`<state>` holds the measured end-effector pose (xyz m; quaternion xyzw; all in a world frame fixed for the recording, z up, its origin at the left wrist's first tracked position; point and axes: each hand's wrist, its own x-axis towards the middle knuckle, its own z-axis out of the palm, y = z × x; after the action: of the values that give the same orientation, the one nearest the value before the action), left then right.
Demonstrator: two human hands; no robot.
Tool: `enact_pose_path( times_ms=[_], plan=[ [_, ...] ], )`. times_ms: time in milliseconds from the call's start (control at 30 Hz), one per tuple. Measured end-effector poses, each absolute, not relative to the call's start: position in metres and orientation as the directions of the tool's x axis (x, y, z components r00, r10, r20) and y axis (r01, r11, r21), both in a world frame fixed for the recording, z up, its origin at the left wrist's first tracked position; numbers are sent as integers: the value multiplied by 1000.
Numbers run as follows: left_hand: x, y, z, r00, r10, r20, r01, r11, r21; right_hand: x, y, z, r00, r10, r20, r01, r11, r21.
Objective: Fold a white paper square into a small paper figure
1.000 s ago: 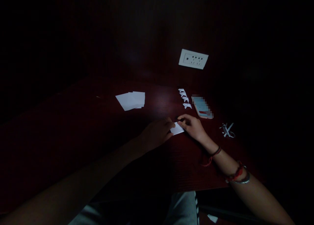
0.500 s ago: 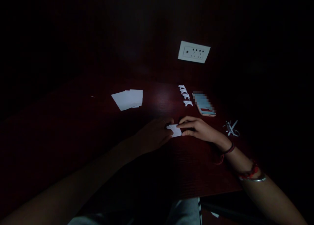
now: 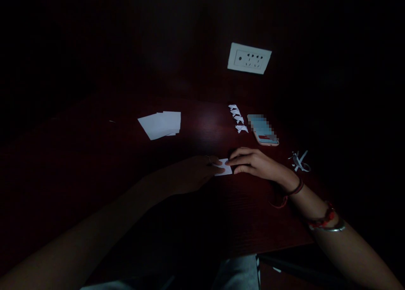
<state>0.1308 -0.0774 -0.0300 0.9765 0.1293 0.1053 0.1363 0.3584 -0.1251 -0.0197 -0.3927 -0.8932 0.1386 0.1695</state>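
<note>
A small white paper piece (image 3: 223, 167) lies on the dark red table (image 3: 95, 163) in dim light. My left hand (image 3: 193, 174) rests on its left edge with fingers curled over it. My right hand (image 3: 253, 163) presses on its right edge with fingers pinched together. Only the middle of the paper shows between the two hands. Bracelets and a red cord sit on my right wrist.
A stack of white paper sheets (image 3: 160, 124) lies at the left. Several small folded paper pieces (image 3: 238, 118) line up beside a phone (image 3: 263, 130). Paper strips (image 3: 299, 161) lie at the right. A white wall socket (image 3: 249, 58) sits behind the table.
Both hands have closed in on the small paper, so less of it shows. My right hand has flattened and swung lower. The view has shifted slightly.
</note>
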Motion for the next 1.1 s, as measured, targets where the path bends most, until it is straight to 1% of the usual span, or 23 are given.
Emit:
enact_pose_path(
  times_ms=[233, 333, 433, 533, 667, 800, 900, 1033, 1100],
  plan=[
    [130, -70, -30, 961, 226, 161, 152, -914, 377, 352, -127, -23, -636, 738, 223, 711, 674, -203],
    [130, -69, -29, 964, 202, 173, 121, -912, 391, 350, -129, -23, -639, 731, 240, 708, 681, -188],
    [131, -68, -28, 966, 184, 182, 104, -920, 377, 347, -131, -21, -624, 737, 259, 697, 675, -243],
    [130, -68, -29, 965, 186, 187, 117, -938, 326, 344, -132, -21, -585, 767, 262, 699, 641, -317],
    [127, -71, -33, 963, 188, 194, 144, -965, 220, 340, -130, -24, -478, 838, 264, 732, 546, -407],
    [121, -73, -42, 969, 147, 197, 123, -984, 129, 334, -125, -25, -347, 906, 241, 781, 422, -460],
    [120, -75, -46, 965, 145, 218, 123, -986, 111, 331, -123, -24, -284, 934, 219, 791, 357, -497],
    [124, -78, -45, 957, 195, 215, 178, -979, 95, 330, -121, -25, -250, 948, 198, 784, 318, -532],
    [126, -81, -43, 950, 221, 220, 201, -974, 108, 330, -120, -25, -233, 954, 189, 785, 299, -542]
  ],
)
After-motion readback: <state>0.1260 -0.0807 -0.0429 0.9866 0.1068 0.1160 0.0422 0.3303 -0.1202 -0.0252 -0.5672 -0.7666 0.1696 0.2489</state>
